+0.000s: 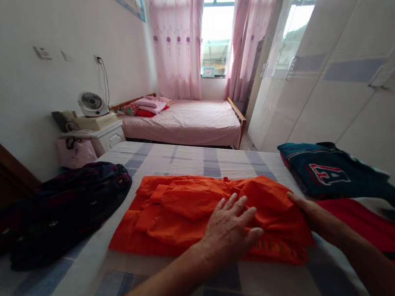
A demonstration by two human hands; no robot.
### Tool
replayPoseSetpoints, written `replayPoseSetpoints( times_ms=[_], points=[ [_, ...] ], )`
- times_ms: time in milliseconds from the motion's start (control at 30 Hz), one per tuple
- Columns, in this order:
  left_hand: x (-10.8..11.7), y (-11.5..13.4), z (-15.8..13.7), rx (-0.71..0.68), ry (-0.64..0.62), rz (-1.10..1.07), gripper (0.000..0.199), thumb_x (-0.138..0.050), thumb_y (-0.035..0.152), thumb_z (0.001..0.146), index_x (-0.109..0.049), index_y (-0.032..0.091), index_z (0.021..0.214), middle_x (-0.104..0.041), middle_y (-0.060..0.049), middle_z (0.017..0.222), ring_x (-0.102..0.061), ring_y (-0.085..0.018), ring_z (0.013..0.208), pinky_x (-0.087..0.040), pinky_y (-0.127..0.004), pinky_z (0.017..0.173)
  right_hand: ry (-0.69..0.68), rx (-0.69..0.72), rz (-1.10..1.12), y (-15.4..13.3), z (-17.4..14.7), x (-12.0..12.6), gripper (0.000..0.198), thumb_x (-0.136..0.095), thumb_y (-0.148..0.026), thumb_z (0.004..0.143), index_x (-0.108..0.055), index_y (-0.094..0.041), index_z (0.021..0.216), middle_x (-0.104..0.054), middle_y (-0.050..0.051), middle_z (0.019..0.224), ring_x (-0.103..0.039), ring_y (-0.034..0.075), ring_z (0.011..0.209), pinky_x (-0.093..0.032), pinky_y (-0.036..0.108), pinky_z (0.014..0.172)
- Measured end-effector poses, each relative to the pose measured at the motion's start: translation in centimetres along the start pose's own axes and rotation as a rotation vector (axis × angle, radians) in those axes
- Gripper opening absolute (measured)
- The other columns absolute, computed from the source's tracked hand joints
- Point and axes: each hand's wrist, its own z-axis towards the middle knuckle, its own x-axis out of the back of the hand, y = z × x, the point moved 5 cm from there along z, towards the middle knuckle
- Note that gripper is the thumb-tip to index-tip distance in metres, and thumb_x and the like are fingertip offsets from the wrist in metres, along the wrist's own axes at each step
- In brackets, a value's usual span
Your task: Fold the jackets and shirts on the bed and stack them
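A bright orange garment [186, 201], folded into a wide bundle with some lettering near its front right corner, lies on the checked bed sheet [111, 289]. Flat on top of it, right of its middle, rests my left hand [231, 227] with the fingers spread. At the bundle's right edge is my right hand [309, 213]. One fingertip of that hand presses on the orange cloth from above, and its other fingers are hidden at or under the edge, around which the hand appears closed.
On the left lies dark plaid clothing [69, 211]. To the right are a folded teal garment [327, 168] with a letter patch and a red one [372, 225]. Beyond stand a pink bed [186, 120], a nightstand [110, 137] with a fan [92, 103], and a white wardrobe [324, 99].
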Motion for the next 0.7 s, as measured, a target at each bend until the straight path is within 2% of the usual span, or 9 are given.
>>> replayPoseSetpoints(
  times_ms=[100, 233, 367, 467, 533, 600, 700],
  points=[
    [0.1, -2.1, -1.5, 0.156, 0.015, -0.063, 0.052, -0.037, 0.049, 0.091, -0.046, 0.021, 0.135, -0.035, -0.011, 0.148, -0.023, -0.027, 0.139, -0.023, -0.046, 0.112, -0.034, -0.043, 0.020, 0.4, 0.4, -0.7, 0.049, -0.068, -0.043, 0.074, -0.061, -0.013, 0.111, -0.071, 0.013, 0.102, -0.067, 0.028, 0.095, -0.055, 0.037, 0.083],
    [-1.1, -4.0, -2.5, 0.263, 0.000, -0.196, 0.050, -0.036, 0.045, 0.092, -0.051, 0.018, 0.131, -0.043, -0.011, 0.143, -0.030, -0.024, 0.136, -0.023, -0.041, 0.113, -0.015, -0.030, 0.046, 0.6, 0.6, -1.2, 0.043, -0.073, -0.028, 0.068, -0.062, -0.012, 0.107, -0.073, 0.012, 0.092, -0.069, 0.028, 0.086, -0.057, 0.035, 0.075],
    [0.9, -4.5, -2.7, 0.337, 0.186, -0.381, 0.049, -0.036, 0.044, 0.092, -0.052, 0.018, 0.130, -0.038, -0.009, 0.146, -0.029, -0.021, 0.137, -0.024, -0.035, 0.113, 0.033, 0.037, -0.017, -0.7, -0.1, -1.3, 0.049, -0.075, -0.024, 0.063, -0.060, -0.012, 0.108, -0.074, 0.011, 0.088, -0.070, 0.028, 0.080, -0.058, 0.031, 0.065],
    [2.2, -5.9, -3.2, 0.459, 0.308, -0.561, 0.055, -0.039, 0.044, 0.090, -0.044, 0.014, 0.136, -0.030, -0.010, 0.150, -0.022, -0.021, 0.140, -0.017, -0.036, 0.116, 0.082, 0.068, -0.056, -2.7, -1.2, -1.9, 0.055, -0.076, -0.027, 0.063, -0.057, -0.014, 0.114, -0.073, 0.010, 0.090, -0.070, 0.028, 0.079, -0.059, 0.031, 0.062],
    [2.0, -7.3, -3.6, 0.552, 0.311, -0.687, 0.056, -0.036, 0.043, 0.090, -0.044, 0.010, 0.136, -0.035, -0.014, 0.147, -0.027, -0.022, 0.138, -0.018, -0.039, 0.115, 0.104, 0.071, -0.077, -4.5, -2.1, -2.9, 0.060, -0.076, -0.028, 0.064, -0.054, -0.016, 0.118, -0.073, 0.010, 0.090, -0.070, 0.029, 0.077, -0.059, 0.032, 0.061],
    [1.8, -8.4, -3.8, 0.595, 0.298, -0.759, 0.055, -0.033, 0.042, 0.091, -0.047, 0.008, 0.132, -0.041, -0.016, 0.143, -0.034, -0.024, 0.135, -0.022, -0.041, 0.114, 0.115, 0.088, -0.104, -6.7, -3.2, -4.5, 0.062, -0.075, -0.028, 0.064, -0.053, -0.019, 0.121, -0.073, 0.010, 0.090, -0.070, 0.029, 0.075, -0.060, 0.033, 0.058],
    [2.2, -8.7, -4.2, 0.583, 0.315, -0.820, 0.054, -0.033, 0.042, 0.091, -0.051, 0.008, 0.129, -0.045, -0.014, 0.140, -0.037, -0.024, 0.133, -0.023, -0.038, 0.114, 0.073, 0.150, -0.143, -10.5, -4.6, -8.2, 0.059, -0.074, -0.023, 0.064, -0.055, -0.022, 0.120, -0.074, 0.008, 0.088, -0.070, 0.027, 0.070, -0.059, 0.031, 0.054]
  ],
)
